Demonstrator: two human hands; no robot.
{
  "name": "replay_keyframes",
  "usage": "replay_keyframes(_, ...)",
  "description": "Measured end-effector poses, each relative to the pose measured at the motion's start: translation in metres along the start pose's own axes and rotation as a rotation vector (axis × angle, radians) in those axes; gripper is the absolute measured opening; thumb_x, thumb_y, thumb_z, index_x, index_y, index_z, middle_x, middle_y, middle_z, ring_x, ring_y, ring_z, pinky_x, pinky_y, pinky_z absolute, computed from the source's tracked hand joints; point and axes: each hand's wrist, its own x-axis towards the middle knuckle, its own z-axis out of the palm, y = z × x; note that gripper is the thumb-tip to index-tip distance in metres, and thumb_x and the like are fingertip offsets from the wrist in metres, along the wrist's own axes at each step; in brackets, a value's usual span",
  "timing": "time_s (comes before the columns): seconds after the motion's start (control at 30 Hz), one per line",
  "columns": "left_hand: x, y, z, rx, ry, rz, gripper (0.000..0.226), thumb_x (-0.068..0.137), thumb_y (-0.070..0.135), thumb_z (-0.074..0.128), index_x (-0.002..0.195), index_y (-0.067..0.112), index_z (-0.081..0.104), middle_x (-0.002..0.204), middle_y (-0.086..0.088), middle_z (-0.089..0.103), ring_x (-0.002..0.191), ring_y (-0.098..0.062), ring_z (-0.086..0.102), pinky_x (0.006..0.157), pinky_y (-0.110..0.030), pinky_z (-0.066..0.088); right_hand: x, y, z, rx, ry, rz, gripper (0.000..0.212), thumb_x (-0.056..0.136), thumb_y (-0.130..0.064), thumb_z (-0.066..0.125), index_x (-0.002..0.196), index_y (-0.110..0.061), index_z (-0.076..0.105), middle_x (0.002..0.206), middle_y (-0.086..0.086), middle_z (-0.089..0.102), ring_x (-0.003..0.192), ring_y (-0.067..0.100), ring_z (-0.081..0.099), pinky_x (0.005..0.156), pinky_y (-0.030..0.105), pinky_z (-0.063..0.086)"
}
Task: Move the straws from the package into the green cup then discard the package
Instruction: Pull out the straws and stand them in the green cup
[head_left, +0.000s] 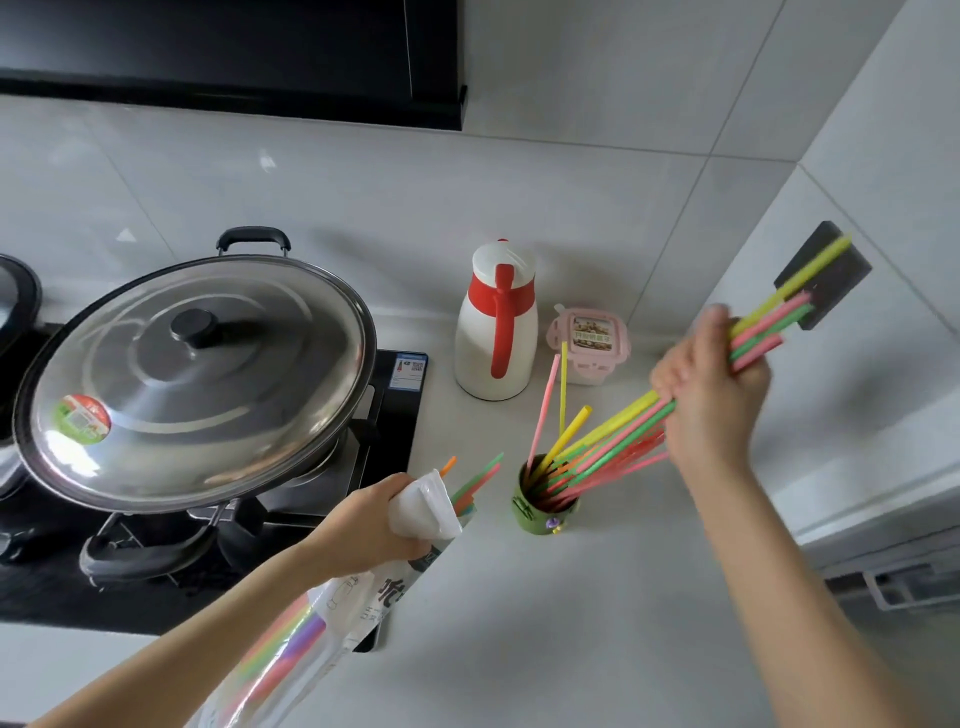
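The green cup (543, 512) stands on the white counter and holds several coloured straws. My right hand (711, 389) is closed around a bundle of straws (618, 431). The bundle is tilted, with its lower ends inside the cup and its upper ends pointing up to the right. My left hand (379, 525) grips the clear plastic straw package (332, 618) near its open top. Several straws (475, 480) still poke out of the package mouth, and more show through its lower part.
A large wok with a steel lid (192, 374) sits on the black gas stove (384, 467) to the left. A white and red jug (496, 322) and a pink lidded box (589, 343) stand behind the cup. The tiled wall on the right carries a dark socket plate (831, 260).
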Motion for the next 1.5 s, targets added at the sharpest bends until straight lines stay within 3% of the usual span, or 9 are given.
replay_keyframes(0.2, 0.001, -0.002, -0.003, -0.03, 0.048, -0.001, 0.051, 0.066, 0.022, 0.08, 0.111, 0.025, 0.056, 0.096, 0.004, 0.067, 0.087, -0.015, 0.065, 0.079, -0.034, 0.058, -0.014, 0.066, -0.002, -0.164, -0.04, 0.081, 0.048, 0.084, -0.042, 0.061, 0.054, -0.02, 0.031, 0.039, -0.011, 0.032, 0.036, 0.009, 0.026, 0.041, 0.027, 0.021)
replay_keyframes(0.37, -0.001, -0.003, -0.005, -0.019, 0.036, 0.007, 0.054, 0.067, 0.022, 0.08, 0.114, 0.026, 0.053, 0.097, 0.006, 0.065, 0.088, -0.013, 0.064, 0.078, -0.03, 0.057, -0.017, 0.093, -0.013, -0.38, -0.129, 0.081, 0.041, 0.083, -0.038, 0.065, 0.067, -0.002, 0.054, 0.045, -0.006, 0.057, 0.043, 0.006, 0.053, 0.05, 0.014, 0.046)
replay_keyframes(0.5, -0.001, -0.002, -0.006, -0.011, 0.022, 0.023, 0.055, 0.068, 0.023, 0.081, 0.115, 0.025, 0.052, 0.098, 0.007, 0.065, 0.089, -0.012, 0.064, 0.077, -0.027, 0.056, -0.008, 0.088, -0.017, -0.384, -0.151, 0.084, 0.008, 0.082, -0.024, 0.069, 0.081, -0.024, 0.061, 0.062, -0.007, 0.067, 0.059, 0.008, 0.064, 0.064, 0.019, 0.055)
replay_keyframes(0.67, 0.002, 0.002, -0.008, -0.004, 0.011, 0.034, 0.057, 0.068, 0.024, 0.08, 0.117, 0.027, 0.052, 0.099, 0.008, 0.064, 0.089, -0.012, 0.063, 0.078, -0.028, 0.056, 0.004, 0.071, -0.014, -0.422, -0.099, -0.062, 0.016, 0.09, -0.027, 0.059, 0.074, -0.028, 0.061, 0.061, -0.008, 0.066, 0.065, 0.011, 0.066, 0.068, 0.021, 0.055)
replay_keyframes(0.9, 0.006, 0.013, -0.009, -0.019, -0.03, 0.068, 0.056, 0.068, 0.022, 0.08, 0.117, 0.025, 0.054, 0.101, 0.003, 0.066, 0.091, -0.018, 0.065, 0.082, -0.036, 0.057, 0.0, 0.072, -0.022, -1.315, -0.497, -0.385, 0.038, 0.098, -0.023, 0.043, 0.081, 0.001, 0.067, 0.082, 0.013, 0.071, 0.081, 0.029, 0.063, 0.068, 0.031, 0.043)
replay_keyframes(1.1, 0.01, 0.026, -0.01, -0.016, -0.071, 0.128, 0.055, 0.067, 0.025, 0.081, 0.115, 0.027, 0.053, 0.099, 0.008, 0.064, 0.09, -0.012, 0.064, 0.08, -0.03, 0.058, -0.005, 0.026, -0.017, -1.129, -0.252, -0.654, 0.028, 0.093, -0.014, 0.047, 0.09, 0.001, 0.07, 0.092, 0.014, 0.072, 0.089, 0.031, 0.065, 0.082, 0.026, 0.043)
replay_keyframes(1.27, 0.012, 0.039, -0.011, 0.003, -0.135, 0.146, 0.056, 0.063, 0.028, 0.082, 0.112, 0.032, 0.054, 0.098, 0.01, 0.065, 0.089, -0.011, 0.064, 0.078, -0.026, 0.058, -0.055, 0.027, -0.021, -0.549, -0.165, 0.043, 0.024, 0.091, -0.035, 0.048, 0.079, -0.028, 0.068, 0.083, 0.001, 0.073, 0.087, 0.022, 0.069, 0.084, 0.037, 0.054)
replay_keyframes(1.37, 0.012, 0.05, -0.013, 0.046, -0.237, 0.132, 0.056, 0.06, 0.029, 0.083, 0.108, 0.035, 0.055, 0.098, 0.01, 0.065, 0.09, -0.01, 0.064, 0.075, -0.023, 0.057, -0.075, 0.047, -0.022, -0.405, -0.12, 0.422, 0.024, 0.091, -0.031, 0.052, 0.084, -0.018, 0.071, 0.092, 0.013, 0.072, 0.099, 0.029, 0.066, 0.095, 0.042, 0.05)
replay_keyframes(1.5, 0.014, 0.07, -0.015, 0.051, -0.445, 0.005, 0.051, 0.059, 0.023, 0.084, 0.102, 0.032, 0.059, 0.089, 0.008, 0.069, 0.079, -0.009, 0.067, 0.067, -0.021, 0.055, -0.094, 0.062, -0.021, -0.218, -0.114, 0.745, 0.034, 0.096, -0.032, 0.046, 0.092, -0.008, 0.069, 0.093, 0.015, 0.071, 0.082, 0.023, 0.065, 0.068, 0.023, 0.047)
